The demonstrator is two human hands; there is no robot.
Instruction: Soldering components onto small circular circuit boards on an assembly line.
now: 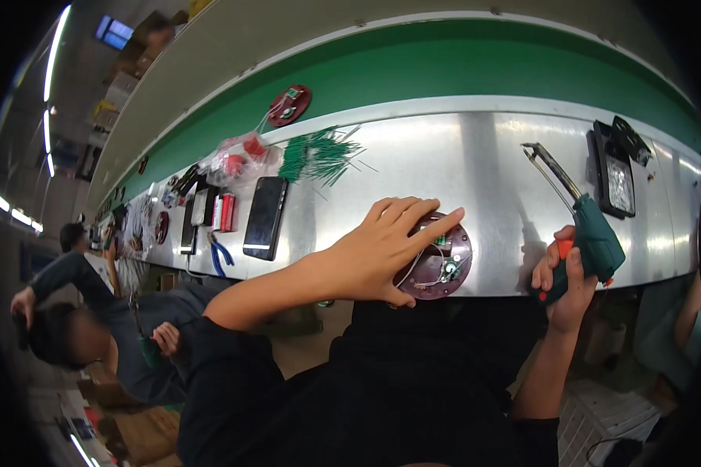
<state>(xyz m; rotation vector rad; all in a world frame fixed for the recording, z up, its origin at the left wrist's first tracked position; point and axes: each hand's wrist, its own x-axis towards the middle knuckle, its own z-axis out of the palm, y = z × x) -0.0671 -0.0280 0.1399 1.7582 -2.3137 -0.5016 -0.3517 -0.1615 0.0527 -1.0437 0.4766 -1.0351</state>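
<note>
My left hand [382,245] spans a round dark-red disc [461,253] at the bench's near edge, its thumb at the near rim and its fingers across the far side. On the disc sit a small round circuit board [450,269] and white wires; part of it is hidden by the hand. My right hand [566,284] grips a green soldering gun [597,237] with a red trigger. The gun's metal tip [531,148] points up and away over the bench, apart from the disc.
Left of the disc lie a black phone [265,218], blue-handled pliers [220,253], cut green wires [315,156] and a plastic bag with red parts [237,156]. Another red disc [290,105] leans at the back. A black tray [614,171] stands far right. A co-worker [144,335] sits at left.
</note>
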